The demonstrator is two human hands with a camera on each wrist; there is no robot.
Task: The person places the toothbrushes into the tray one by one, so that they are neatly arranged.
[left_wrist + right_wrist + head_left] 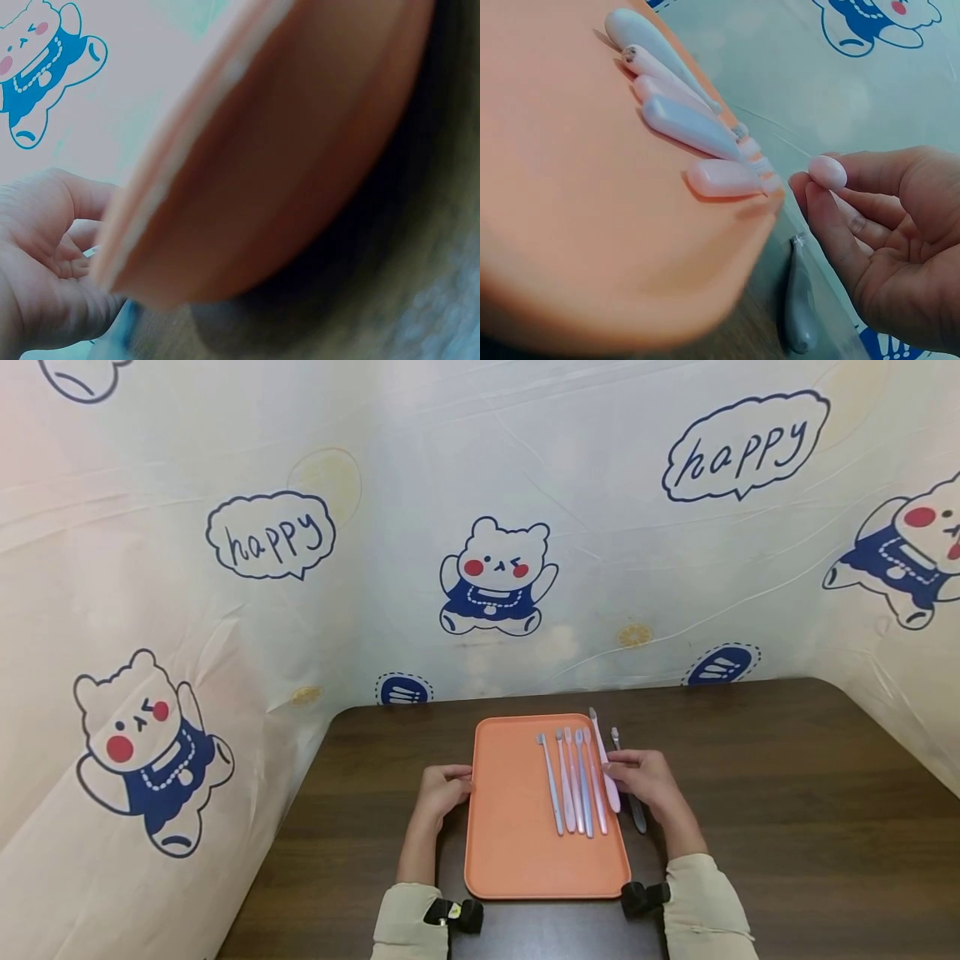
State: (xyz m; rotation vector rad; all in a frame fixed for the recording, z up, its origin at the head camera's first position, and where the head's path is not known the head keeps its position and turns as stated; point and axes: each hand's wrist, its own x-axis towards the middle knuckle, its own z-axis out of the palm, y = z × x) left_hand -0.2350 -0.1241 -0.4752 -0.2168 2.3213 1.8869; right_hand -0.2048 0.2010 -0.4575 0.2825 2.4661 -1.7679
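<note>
An orange tray (510, 860) lies on the dark table. Several pastel toothbrushes (555, 793) in blue and pink rest side by side on its right half, heads toward the far end. At the tray's left edge, my left hand (442, 789) holds the rim between thumb and fingers; the left wrist view shows the hand (52, 255) partly behind the tray wall. My right hand (651, 777) pinches a pale pink toothbrush (612, 797) by its handle, over the tray's right edge. A dark grey toothbrush (638, 817) lies on the table beside the tray, below my right hand.
The wooden table (780, 793) extends on both sides of the tray. A pale curtain (585, 460) printed with bears and "happy" bubbles stands behind the table and along its sides. Black wrist cameras (470, 917) sit on both sleeves.
</note>
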